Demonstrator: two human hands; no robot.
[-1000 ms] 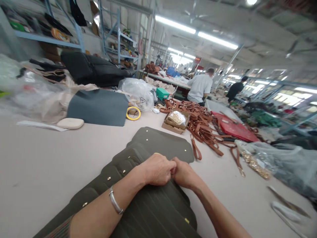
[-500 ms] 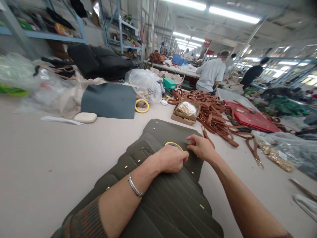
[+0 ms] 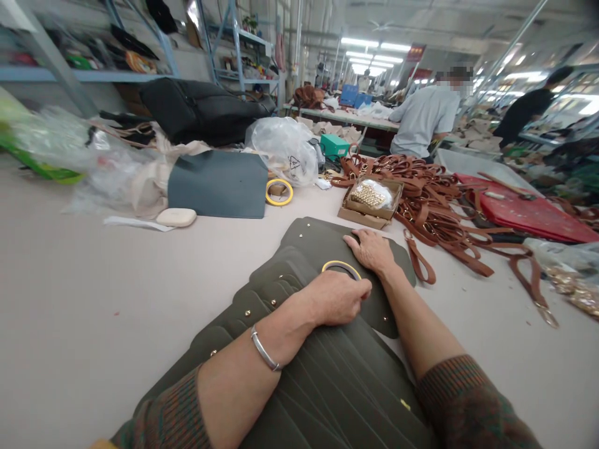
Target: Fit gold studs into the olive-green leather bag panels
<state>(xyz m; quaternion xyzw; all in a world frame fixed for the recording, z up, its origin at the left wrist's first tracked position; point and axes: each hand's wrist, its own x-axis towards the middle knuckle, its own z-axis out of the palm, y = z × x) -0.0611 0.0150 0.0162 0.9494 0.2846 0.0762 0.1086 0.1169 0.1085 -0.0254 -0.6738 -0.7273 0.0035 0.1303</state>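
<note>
Overlapping olive-green panels (image 3: 322,362), with small gold studs along their edges, fan out across the table in front of me. My left hand (image 3: 339,299) is closed around a roll of yellow tape (image 3: 337,263), resting over the panels; its fingertips are partly hidden. On the farthest panel (image 3: 322,237), my right hand (image 3: 372,251) lies flat with its fingers spread, holding nothing. A small piece of yellow tape (image 3: 405,405) sticks to a nearer panel.
Behind the panels are another yellow tape roll (image 3: 279,202), a blue-grey sheet (image 3: 218,187) and a cardboard box (image 3: 367,216) of gold-coloured parts. Brown straps (image 3: 433,206) pile up at the right, beside a red sheet (image 3: 528,209). A person (image 3: 428,115) works farther back.
My right hand has moved from beside the left hand to lie flat on the farthest panel. The left hand keeps the tape roll. The view has shifted slightly right.
</note>
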